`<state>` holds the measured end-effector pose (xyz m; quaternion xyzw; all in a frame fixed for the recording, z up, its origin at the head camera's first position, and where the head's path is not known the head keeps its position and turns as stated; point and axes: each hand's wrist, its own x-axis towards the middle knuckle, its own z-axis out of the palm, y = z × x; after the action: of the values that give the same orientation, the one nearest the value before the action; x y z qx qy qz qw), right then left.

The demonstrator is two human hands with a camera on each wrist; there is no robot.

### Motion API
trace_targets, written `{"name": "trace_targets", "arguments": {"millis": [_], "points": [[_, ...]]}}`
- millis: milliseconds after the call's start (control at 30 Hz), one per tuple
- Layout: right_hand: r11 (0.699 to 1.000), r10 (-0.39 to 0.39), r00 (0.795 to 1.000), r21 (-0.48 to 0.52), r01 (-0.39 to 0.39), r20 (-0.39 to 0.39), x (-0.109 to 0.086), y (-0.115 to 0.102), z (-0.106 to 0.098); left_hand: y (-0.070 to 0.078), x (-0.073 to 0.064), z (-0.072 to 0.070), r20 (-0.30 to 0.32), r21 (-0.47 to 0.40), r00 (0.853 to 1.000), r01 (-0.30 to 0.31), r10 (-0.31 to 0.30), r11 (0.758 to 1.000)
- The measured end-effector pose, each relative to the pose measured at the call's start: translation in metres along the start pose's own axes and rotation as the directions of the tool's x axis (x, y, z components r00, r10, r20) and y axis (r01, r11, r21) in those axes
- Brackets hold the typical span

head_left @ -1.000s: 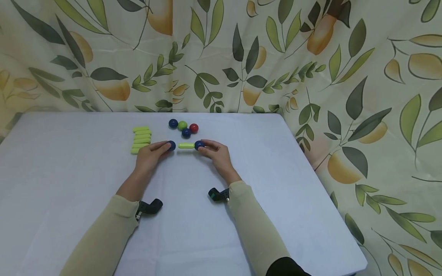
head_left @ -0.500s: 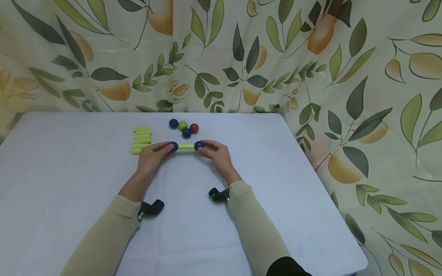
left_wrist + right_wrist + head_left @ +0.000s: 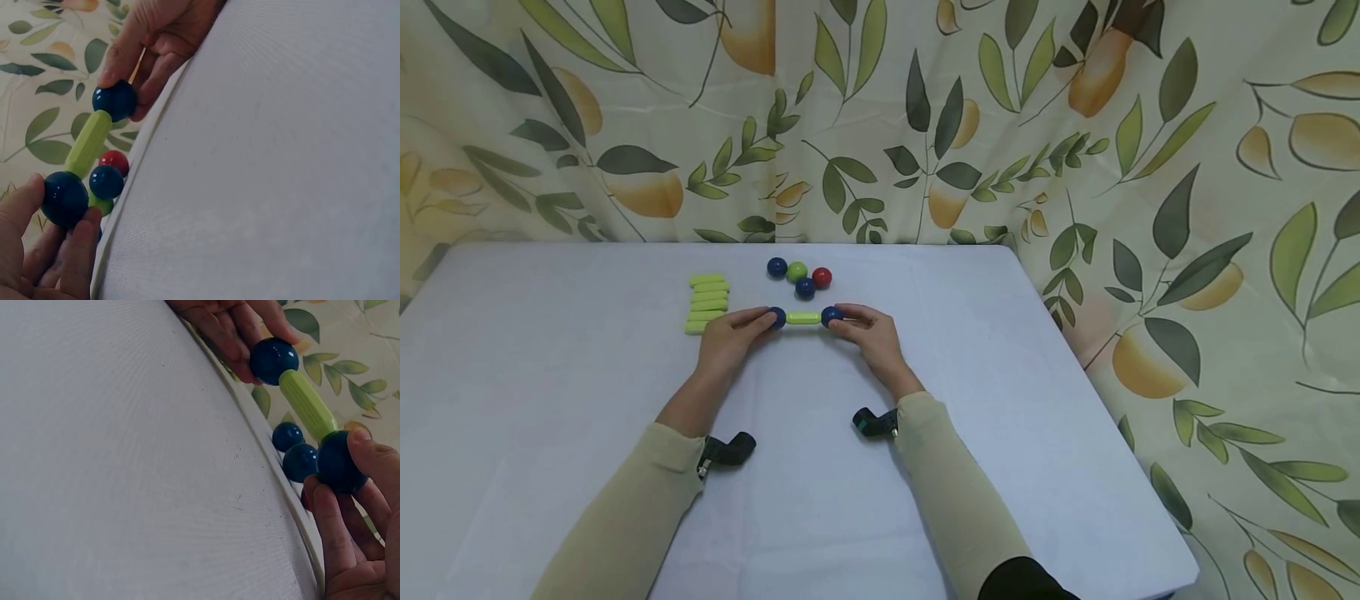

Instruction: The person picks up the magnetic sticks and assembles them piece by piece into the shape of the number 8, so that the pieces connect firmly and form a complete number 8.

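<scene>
A light green rod [image 3: 803,318] spans the gap between two dark blue balls, touching one at each end. My left hand [image 3: 725,343] pinches the left blue ball [image 3: 65,199] between thumb and fingers. On the other end, my right hand [image 3: 876,340] pinches the right blue ball [image 3: 341,461] the same way. In both wrist views the rod [image 3: 307,405] and balls form one straight dumbbell shape. Whether the piece touches the table cannot be told.
Several green rods [image 3: 708,297] lie stacked in a row left of the hands. Behind the piece sit loose balls: a red ball [image 3: 822,278], a green ball [image 3: 797,272] and two blue ones. A white table [image 3: 820,483] meets a leaf-patterned curtain [image 3: 880,125].
My left hand has moved slightly right, bringing its blue ball against the rod's free end, where a gap showed one second ago. The right hand has barely moved.
</scene>
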<state>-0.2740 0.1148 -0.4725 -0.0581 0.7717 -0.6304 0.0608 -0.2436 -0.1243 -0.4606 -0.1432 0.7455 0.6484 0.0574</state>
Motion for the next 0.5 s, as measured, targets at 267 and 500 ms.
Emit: {"name": "trace_targets", "arguments": {"millis": [267,500], "points": [[1.0,0.002,1.0,0.002,-0.002,0.004,0.0006,0.0002,0.0008,0.0002,0.0002,-0.0016,0.004,0.009,1.0,0.0,0.0,1.0],[1.0,0.009,1.0,0.01,-0.009,0.011,0.0,-0.0003,0.0,0.0009,-0.0008,-0.0006,0.005,0.018,1.0,0.006,-0.006,1.0]]}}
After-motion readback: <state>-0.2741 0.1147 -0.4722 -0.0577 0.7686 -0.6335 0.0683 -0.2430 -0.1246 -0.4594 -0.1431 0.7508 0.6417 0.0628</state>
